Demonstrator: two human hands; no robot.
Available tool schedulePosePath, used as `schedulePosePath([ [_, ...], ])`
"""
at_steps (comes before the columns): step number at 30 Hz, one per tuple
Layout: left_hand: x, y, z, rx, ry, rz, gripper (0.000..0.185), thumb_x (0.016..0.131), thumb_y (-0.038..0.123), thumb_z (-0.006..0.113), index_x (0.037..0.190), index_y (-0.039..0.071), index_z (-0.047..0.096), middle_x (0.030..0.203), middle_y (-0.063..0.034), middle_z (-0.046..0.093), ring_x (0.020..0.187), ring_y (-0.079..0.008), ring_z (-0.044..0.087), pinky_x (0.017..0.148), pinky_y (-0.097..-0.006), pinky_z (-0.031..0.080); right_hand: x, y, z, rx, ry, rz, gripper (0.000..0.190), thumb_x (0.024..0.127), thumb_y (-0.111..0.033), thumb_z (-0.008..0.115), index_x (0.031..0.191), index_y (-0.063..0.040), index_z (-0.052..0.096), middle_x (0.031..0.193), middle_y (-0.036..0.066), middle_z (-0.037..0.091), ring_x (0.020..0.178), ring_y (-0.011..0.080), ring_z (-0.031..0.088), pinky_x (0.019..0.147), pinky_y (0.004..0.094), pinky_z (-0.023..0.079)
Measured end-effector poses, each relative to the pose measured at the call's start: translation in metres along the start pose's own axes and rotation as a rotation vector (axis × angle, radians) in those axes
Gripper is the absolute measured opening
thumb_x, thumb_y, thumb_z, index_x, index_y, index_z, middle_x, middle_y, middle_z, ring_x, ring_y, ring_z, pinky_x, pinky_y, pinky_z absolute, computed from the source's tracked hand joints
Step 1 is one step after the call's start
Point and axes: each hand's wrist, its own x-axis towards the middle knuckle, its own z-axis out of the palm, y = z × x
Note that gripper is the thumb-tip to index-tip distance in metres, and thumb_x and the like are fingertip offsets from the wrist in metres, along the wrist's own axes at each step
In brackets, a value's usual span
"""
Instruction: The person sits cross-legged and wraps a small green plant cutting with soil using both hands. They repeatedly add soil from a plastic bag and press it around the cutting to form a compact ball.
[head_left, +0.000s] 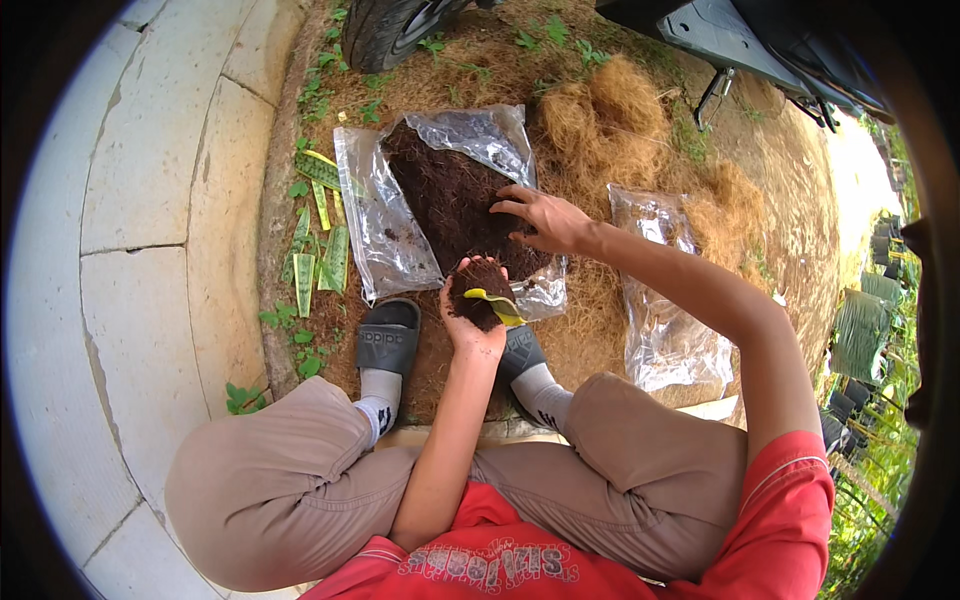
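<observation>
My left hand (474, 330) is palm up, cupped around a clump of dark, fibrous potting mix (480, 279). A yellow-edged green leaf cutting (499, 306), which looks like snake plant, sticks out of the clump towards me. My right hand (546, 219) hovers at or just touches the right edge of a heap of dark potting mix (442, 191); contact is hard to tell. Its fingers are apart and hold nothing visible. The heap lies on clear plastic sheeting (375, 217) spread on the ground beyond my feet.
Several cut leaf pieces (332, 259) lie left of the plastic. Loose brown coconut fibre (600, 120) is piled at the back right, with another clear plastic bag (664, 300) nearer me. A motorbike's tyre (390, 34) stands at the far edge. Pale paving slabs (135, 315) run along the left.
</observation>
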Motion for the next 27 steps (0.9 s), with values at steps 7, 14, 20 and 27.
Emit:
schedulePosePath([
  [7, 0.001, 0.003, 0.0, -0.004, 0.012, 0.011, 0.039, 0.108, 0.035, 0.049, 0.121, 0.008, 0.075, 0.126, -0.0106, 0.074, 0.122, -0.0299, 0.07, 0.117, -0.0553, 0.05, -0.017, -0.012, 0.039, -0.092, -0.15, 0.08, 0.096, 0.094, -0.046, 0.079, 0.171, -0.023, 0.027, 0.168, 0.025, 0.035, 0.15, 0.0464, 0.043, 0.12, 0.0534, 0.049],
  [14, -0.002, 0.0, 0.009, 0.018, 0.099, 0.011, 0.04, 0.11, 0.035, 0.046, 0.122, 0.008, 0.074, 0.126, -0.0109, 0.073, 0.121, -0.0301, 0.07, 0.117, -0.0555, 0.051, 0.001, -0.041, 0.052, -0.169, -0.064, 0.038, 0.1, 0.093, -0.044, 0.082, 0.173, -0.038, 0.022, 0.17, 0.029, 0.025, 0.145, 0.0491, 0.048, 0.113, 0.0532, 0.055],
  [20, -0.002, 0.0, 0.009, 0.03, 0.089, 0.016, 0.038, 0.109, 0.032, 0.048, 0.125, 0.008, 0.072, 0.13, -0.0099, 0.073, 0.128, -0.0295, 0.067, 0.12, -0.0532, 0.048, 0.014, -0.026, 0.051, -0.246, -0.158, -0.069, 0.078, 0.095, -0.023, 0.077, 0.165, -0.033, 0.043, 0.16, 0.025, 0.04, 0.139, 0.0452, 0.055, 0.107, 0.0491, 0.06],
  [27, 0.0, 0.006, 0.006, -0.028, -0.02, 0.004, 0.037, 0.108, 0.032, 0.049, 0.122, 0.009, 0.075, 0.127, -0.009, 0.074, 0.125, -0.0297, 0.068, 0.119, -0.0536, 0.049, 0.025, -0.008, 0.028, -0.204, -0.222, -0.151, 0.068, 0.091, -0.022, 0.082, 0.153, -0.024, 0.056, 0.147, 0.019, 0.053, 0.125, 0.0396, 0.066, 0.105, 0.0455, 0.06],
])
